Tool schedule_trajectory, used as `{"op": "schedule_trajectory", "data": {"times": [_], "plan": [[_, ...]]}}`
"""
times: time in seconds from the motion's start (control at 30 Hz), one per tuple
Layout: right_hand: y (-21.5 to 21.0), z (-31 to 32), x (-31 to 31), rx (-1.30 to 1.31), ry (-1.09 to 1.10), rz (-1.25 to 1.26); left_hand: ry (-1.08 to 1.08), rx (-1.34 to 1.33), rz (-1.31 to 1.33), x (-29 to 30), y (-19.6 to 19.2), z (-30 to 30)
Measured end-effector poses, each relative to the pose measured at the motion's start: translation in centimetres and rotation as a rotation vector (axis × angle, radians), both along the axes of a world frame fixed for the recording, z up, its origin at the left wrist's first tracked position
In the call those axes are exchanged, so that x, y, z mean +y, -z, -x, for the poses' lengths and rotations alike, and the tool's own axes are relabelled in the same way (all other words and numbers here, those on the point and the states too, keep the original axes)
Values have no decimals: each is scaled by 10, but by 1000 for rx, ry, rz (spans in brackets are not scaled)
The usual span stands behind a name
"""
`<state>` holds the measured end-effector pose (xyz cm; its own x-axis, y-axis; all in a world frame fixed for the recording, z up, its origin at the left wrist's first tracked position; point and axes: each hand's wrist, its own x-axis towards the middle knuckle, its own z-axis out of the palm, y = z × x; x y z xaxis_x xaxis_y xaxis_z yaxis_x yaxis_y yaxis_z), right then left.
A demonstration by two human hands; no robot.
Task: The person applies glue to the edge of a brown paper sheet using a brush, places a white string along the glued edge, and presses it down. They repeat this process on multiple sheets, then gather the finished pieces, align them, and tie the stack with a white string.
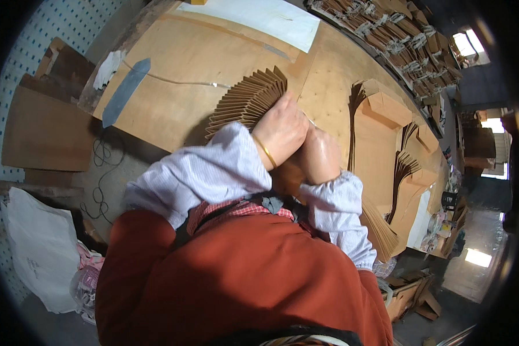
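Note:
A fanned bundle of folded brown card [248, 98] stands on the wooden table, its many edges spread toward the left. At its right, narrower end my left hand [281, 124], with a gold bangle at the wrist, is closed on the bundle; its fingertips are partly hidden. My right hand [320, 151] is curled shut right against the left one, knuckles nearly touching. A small whitish bit shows between the two hands, too little to name. What the right fingers hold is hidden. A thin cord [176, 81] runs across the table to the bundle's left side.
Stacks of folded brown card [380, 115] lie to the right on the wooden table [173, 43]. White paper [259, 20] covers the far side. Several string-tied bundles [386, 34] are piled beyond. At the left, a cardboard sheet [46, 130] leans by a wall, and a wire [101, 155] dangles.

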<state>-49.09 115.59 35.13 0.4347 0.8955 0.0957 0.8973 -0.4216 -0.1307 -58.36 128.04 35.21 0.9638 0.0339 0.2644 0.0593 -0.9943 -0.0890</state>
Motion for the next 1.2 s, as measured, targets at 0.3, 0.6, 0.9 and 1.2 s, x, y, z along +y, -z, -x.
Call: {"op": "schedule_trajectory", "data": {"times": [0.3, 0.6, 0.9, 1.2], "plan": [[-3, -3, 19, 82, -87, 34, -423, -406, 964, 29, 101, 153], [-10, 5, 24, 76, -44, 115, 256, -225, 1536, 72, 181, 131], [-8, 7, 22, 61, -25, 104, -232, -87, 1789, 130, 129, 70], [-7, 5, 22, 43, -22, 104, -317, -671, 1449, 159, 99, 91]]}}
